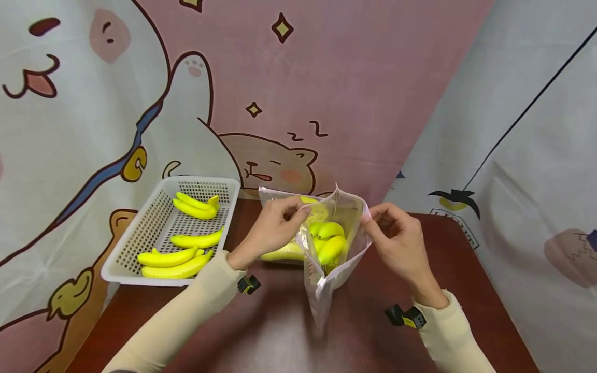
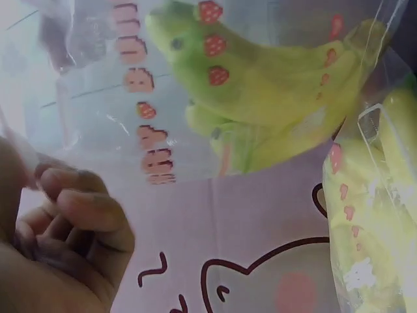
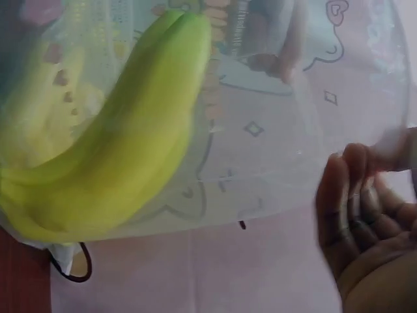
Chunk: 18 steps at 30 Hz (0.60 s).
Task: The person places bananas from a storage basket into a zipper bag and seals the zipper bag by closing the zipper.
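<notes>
A clear zip bag point(image 1: 319, 305) stands upright over the table with its mouth spread wide. My left hand point(image 1: 275, 223) pinches the left side of its rim, and my right hand point(image 1: 401, 243) pinches the right side. Inside lies a bunch of yellow bananas point(image 1: 331, 243) with green tips. From the left wrist, red strawberry prints show on the bag point(image 2: 85, 117) over the bananas point(image 2: 260, 78), with the curled fingers of the left hand point(image 2: 71, 241) at its edge. In the right wrist view the right hand point(image 3: 371, 241) holds the opposite edge, bananas point(image 3: 130, 143) behind the film.
Behind the held bag, a second clear bag point(image 1: 268, 194) with bananas point(image 1: 284, 253) lies on the dark red table point(image 1: 448, 290). To the left, a white perforated basket point(image 1: 112, 264) holds several bananas point(image 1: 196, 241). A printed cloth point(image 1: 354, 88) hangs behind the table.
</notes>
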Available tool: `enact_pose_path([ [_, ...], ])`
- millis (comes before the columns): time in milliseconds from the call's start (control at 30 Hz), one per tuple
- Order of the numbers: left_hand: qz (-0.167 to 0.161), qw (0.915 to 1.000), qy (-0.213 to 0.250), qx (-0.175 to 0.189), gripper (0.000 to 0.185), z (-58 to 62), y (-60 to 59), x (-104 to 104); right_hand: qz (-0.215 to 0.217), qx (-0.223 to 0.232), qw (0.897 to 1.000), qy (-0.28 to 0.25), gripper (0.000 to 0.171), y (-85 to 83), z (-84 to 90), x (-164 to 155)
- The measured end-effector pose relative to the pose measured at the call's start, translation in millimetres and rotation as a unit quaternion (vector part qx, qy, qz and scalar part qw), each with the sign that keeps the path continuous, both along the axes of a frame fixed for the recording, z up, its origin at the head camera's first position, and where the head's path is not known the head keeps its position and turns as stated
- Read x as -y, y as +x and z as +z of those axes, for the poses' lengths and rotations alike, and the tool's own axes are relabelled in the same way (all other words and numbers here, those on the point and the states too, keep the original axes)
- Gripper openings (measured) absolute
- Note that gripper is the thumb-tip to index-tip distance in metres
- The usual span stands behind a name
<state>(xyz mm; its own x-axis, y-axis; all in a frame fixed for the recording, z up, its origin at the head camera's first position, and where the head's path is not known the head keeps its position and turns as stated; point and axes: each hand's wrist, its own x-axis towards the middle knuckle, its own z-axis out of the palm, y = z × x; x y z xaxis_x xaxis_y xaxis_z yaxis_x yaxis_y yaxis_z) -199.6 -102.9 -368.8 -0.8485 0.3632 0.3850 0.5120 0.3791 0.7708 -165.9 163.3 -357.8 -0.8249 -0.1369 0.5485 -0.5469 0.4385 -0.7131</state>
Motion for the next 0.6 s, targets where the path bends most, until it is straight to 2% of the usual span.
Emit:
enact_pose_path([
  [133,0.009,0.9993,0.019,-0.031,0.03,0.7,2.1,-5.3,-0.012,-0.008,1.0,0.007,0.004,0.6,4.4,-1.5],
  [233,0.025,0.9994,0.01,-0.022,0.029,0.8,1.4,-6.2,-0.025,-0.017,0.999,0.01,0.006,-0.7,3.7,-2.9],
  [300,0.025,0.9995,-0.018,-0.004,0.028,1.2,0.8,-5.8,-0.033,-0.022,0.999,0.016,0.007,-1.5,2.5,-4.6],
  [367,0.012,0.9979,-0.05,0.04,0.025,1.8,1.8,-5.1,-0.045,-0.026,0.998,0.025,0.007,-2.6,1.0,-7.1],
  [433,0.002,0.9915,-0.082,0.1,0.024,2.7,4.1,-4.7,-0.057,-0.025,0.997,0.038,0.005,-3.4,-0.3,-9.6],
  [500,-0.006,0.978,-0.107,0.179,0.029,3.5,6.7,-5.0,-0.064,-0.025,0.996,0.052,0.004,-4.6,-1.1,-11.7],
  [567,-0.02,0.9589,-0.129,0.252,0.034,3.1,8.8,-5.3,-0.07,-0.023,0.995,0.066,0.005,-6.0,-1.8,-13.3],
  [600,-0.029,0.95,-0.142,0.277,0.036,2.7,9.7,-5.6,-0.07,-0.026,0.994,0.073,0.005,-6.6,-2.0,-14.2],
])
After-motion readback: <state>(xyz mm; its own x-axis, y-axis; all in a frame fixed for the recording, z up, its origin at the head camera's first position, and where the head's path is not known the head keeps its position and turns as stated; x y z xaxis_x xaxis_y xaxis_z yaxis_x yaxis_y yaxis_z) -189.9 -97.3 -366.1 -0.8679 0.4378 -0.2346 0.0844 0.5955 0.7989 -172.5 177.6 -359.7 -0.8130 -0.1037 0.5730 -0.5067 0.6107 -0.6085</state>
